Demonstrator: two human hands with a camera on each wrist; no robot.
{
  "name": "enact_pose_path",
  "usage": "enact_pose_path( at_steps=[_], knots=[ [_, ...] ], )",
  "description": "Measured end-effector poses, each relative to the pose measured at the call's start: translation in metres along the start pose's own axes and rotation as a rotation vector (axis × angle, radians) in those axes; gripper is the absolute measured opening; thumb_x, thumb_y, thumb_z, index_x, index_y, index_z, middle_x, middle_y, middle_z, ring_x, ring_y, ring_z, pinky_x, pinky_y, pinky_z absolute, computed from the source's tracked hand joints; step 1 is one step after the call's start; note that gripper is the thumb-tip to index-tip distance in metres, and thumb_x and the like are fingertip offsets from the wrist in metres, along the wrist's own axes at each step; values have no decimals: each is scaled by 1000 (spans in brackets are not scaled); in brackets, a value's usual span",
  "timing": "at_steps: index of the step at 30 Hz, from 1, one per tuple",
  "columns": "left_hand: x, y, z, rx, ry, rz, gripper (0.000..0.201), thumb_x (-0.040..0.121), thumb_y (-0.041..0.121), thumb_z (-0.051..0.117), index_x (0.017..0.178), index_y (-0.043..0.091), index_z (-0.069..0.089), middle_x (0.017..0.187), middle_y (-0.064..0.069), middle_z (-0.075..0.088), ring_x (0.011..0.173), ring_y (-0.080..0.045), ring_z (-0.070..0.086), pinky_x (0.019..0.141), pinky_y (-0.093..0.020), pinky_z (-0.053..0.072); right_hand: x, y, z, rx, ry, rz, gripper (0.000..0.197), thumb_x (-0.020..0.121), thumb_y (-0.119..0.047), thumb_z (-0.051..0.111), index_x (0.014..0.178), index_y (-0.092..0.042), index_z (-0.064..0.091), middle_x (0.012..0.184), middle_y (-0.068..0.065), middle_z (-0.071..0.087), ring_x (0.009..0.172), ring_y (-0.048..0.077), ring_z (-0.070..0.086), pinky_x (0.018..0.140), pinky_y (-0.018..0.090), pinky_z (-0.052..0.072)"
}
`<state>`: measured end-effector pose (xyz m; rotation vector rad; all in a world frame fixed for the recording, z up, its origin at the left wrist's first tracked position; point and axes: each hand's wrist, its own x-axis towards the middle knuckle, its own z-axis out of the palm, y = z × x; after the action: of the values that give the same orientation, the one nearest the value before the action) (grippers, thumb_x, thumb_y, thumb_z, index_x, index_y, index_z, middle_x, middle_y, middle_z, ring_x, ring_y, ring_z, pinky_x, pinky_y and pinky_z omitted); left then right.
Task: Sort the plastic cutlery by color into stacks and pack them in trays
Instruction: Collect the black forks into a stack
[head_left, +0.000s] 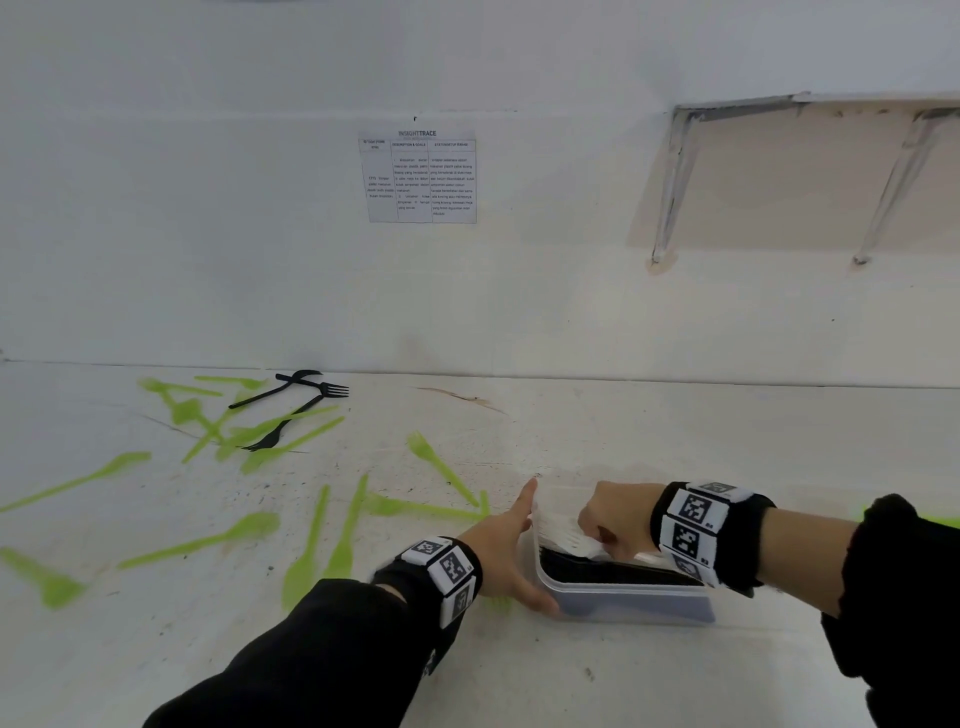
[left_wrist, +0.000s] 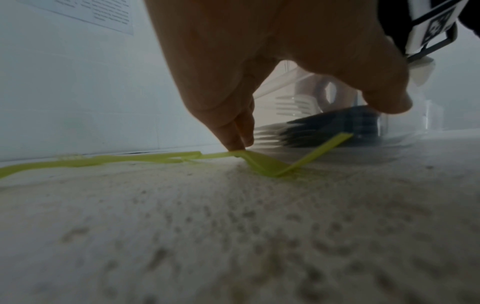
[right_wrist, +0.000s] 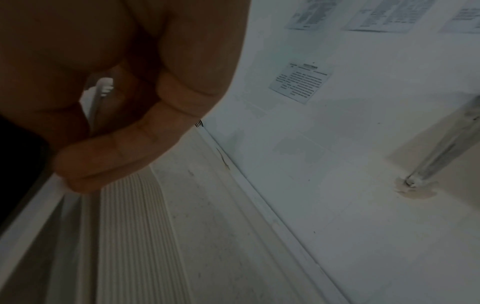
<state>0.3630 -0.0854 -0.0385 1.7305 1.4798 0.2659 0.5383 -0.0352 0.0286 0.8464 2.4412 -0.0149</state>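
My head view is bright and evenly lit, with soft shadows and the green cutlery at near left smeared. Straight lines bow toward the edges (wide lens). Both wrist views are dim; the left one shows the near surface as a grainy blur, the right is dark and noisy.

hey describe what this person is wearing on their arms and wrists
Both arms are in black long sleeves. Each wrist carries a black band set with white square tiles printed with black coded markers: one on the left wrist, one on the right wrist. The hands are bare, without gloves.
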Motion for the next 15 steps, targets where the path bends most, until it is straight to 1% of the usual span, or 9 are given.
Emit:
enact_pose_path(
  at_steps=[2,4,6,7,9,11,13,14,15],
  knots=[
    [0,0,0,-3,-1,4,140,59,37,86,142,35,-27,151,5,32,138,-13,32,113,-33,31,2,0,1,9,5,35,23,87,-13,53,106,-1,60,85,9,51,87,26,51,48,20,26],
    [1,-1,0,2,-2,2,141,58,39,86,141,36,-28,152,4,32,138,-13,32,113,-34,31,3,1,1,36,18,52,17,84,-10,55,99,-4,61,70,1,44,80,19,45,46,15,23],
    [2,-2,1,5,3,1,142,56,41,87,140,39,-28,151,4,33,137,-13,34,111,-35,33,3,1,0,53,10,43,17,83,-8,57,99,-4,62,62,-7,34,71,16,43,46,12,22],
    [2,-2,1,5,5,2,143,56,41,87,140,39,-28,151,5,34,136,-13,35,111,-35,34,4,1,0,66,-5,33,20,82,-7,58,101,-2,63,62,-9,34,69,14,42,46,10,22],
    [2,-2,1,3,3,0,142,58,39,87,141,37,-28,151,5,33,137,-13,33,112,-33,32,4,0,1,59,-30,8,23,82,-7,59,103,2,63,63,-6,38,77,13,43,45,7,23],
    [1,-1,1,-4,-3,-1,141,59,39,87,141,36,-28,152,6,31,139,-13,31,112,-31,30,5,-3,3,29,-46,-13,23,84,-5,57,104,4,63,75,6,49,82,15,42,43,7,26],
    [0,-1,0,-5,-1,-4,142,58,39,87,141,37,-28,152,6,32,138,-13,32,111,-32,32,6,-4,5,36,-36,-21,22,85,-3,55,105,3,62,88,13,56,83,15,41,47,7,22],
    [0,-1,0,-2,2,-3,142,58,39,87,141,37,-28,151,6,32,138,-13,33,111,-32,32,6,-3,6,51,-22,-32,22,86,-3,54,105,3,62,84,7,57,83,14,41,48,6,21],
    [0,0,0,-1,4,-3,141,58,39,87,141,37,-28,151,6,33,137,-13,33,111,-32,32,6,-2,7,77,-8,-40,22,86,-3,53,105,2,62,74,-1,51,83,13,41,49,6,21]
  ],
)
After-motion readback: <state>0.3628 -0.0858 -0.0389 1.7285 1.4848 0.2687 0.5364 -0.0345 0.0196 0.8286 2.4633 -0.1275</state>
